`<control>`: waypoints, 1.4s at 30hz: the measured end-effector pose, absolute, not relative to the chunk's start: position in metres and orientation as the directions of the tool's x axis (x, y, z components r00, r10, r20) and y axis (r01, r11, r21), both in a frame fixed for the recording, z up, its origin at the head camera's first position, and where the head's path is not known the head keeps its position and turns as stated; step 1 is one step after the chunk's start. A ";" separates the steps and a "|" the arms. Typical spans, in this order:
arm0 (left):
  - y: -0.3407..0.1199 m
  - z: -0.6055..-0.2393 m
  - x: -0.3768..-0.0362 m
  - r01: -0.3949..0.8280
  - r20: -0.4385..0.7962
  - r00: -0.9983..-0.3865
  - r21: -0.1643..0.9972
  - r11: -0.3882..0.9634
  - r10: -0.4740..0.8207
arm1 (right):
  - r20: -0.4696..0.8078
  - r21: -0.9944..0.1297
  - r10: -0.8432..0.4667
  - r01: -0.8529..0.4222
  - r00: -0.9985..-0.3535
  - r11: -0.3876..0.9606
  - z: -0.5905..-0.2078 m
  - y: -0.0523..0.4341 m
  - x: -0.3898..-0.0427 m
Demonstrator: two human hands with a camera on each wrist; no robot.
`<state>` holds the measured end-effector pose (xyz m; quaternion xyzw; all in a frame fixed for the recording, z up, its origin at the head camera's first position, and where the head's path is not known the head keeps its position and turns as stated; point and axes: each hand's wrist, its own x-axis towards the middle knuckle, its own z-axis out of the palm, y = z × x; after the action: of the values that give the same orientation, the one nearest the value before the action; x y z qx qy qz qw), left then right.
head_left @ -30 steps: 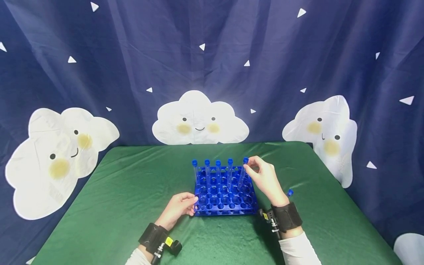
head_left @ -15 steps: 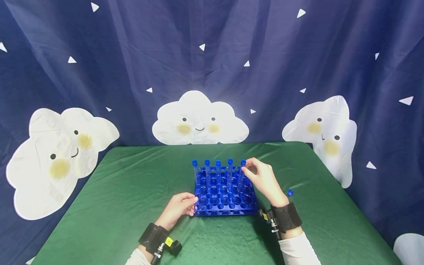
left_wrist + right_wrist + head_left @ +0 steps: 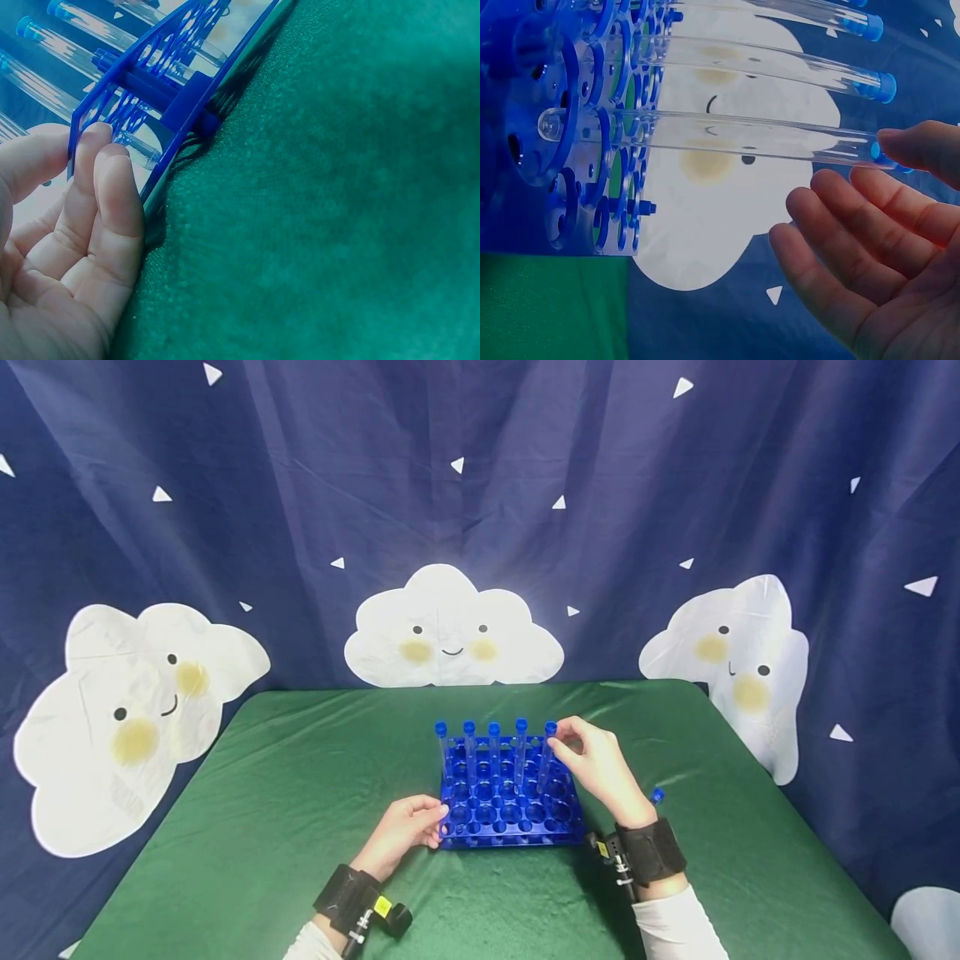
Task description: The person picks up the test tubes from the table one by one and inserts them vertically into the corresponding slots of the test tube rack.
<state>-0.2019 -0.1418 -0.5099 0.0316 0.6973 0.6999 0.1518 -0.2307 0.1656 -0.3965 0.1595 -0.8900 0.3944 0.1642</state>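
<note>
A blue test tube rack (image 3: 510, 839) stands on the green-covered table, and several clear capped tubes rise from its rear part in a row. At the right end of that row is a test tube (image 3: 742, 135) with a blue cap; thumb and forefinger of my right hand (image 3: 600, 768) pinch it at the cap. Its rounded bottom shows among the rack's holes in the right wrist view. My left hand (image 3: 405, 831) grips the rack's left front corner, thumb on top and fingers below the upper plate (image 3: 94, 94) in the left wrist view.
Another blue-capped tube (image 3: 657, 796) lies to the right of the rack, mostly hidden behind my right wrist. Behind the table (image 3: 300, 760) hangs a dark blue curtain (image 3: 510, 527) with white clouds.
The tube in my right hand has shifted slightly left and down and stands more upright than a second ago. My left hand and the rack have stayed put.
</note>
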 end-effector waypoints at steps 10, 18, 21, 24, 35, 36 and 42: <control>-0.142 -0.510 -0.202 -0.159 -0.159 -0.951 0.987 0.020 0.266 | 0.408 -0.653 -0.168 -0.415 -0.897 0.633 -0.389 0.175 -0.229; -0.143 -0.511 -0.203 -0.155 -0.157 -0.949 0.987 0.027 0.275 | 0.420 -0.634 -0.084 -0.358 -0.904 0.685 -0.387 0.199 -0.231; -0.143 -0.511 -0.204 -0.160 -0.162 -0.949 0.987 0.029 0.271 | 0.402 -0.622 -0.047 -0.311 -0.914 0.718 -0.387 0.211 -0.232; -0.143 -0.511 -0.204 -0.163 -0.166 -0.950 0.986 0.032 0.265 | 0.356 -0.619 -0.029 -0.259 -0.934 0.741 -0.385 0.222 -0.231; -0.143 -0.511 -0.203 -0.161 -0.164 -0.951 0.986 0.033 0.261 | 0.019 -0.639 -0.076 -0.070 -0.997 0.766 -0.381 0.249 -0.228; -0.143 -0.511 -0.203 -0.162 -0.164 -0.951 0.986 0.032 0.261 | -0.011 -0.643 -0.071 -0.047 -0.997 0.764 -0.381 0.250 -0.227; -0.143 -0.511 -0.204 -0.164 -0.168 -0.952 0.986 0.037 0.257 | -0.179 -0.633 -0.001 0.115 -0.984 0.765 -0.384 0.261 -0.221</control>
<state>-0.2042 -0.1432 -0.5115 0.0331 0.7038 0.6931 0.1522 -0.2212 0.2615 -0.3836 -0.0304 -0.9357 0.3412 -0.0845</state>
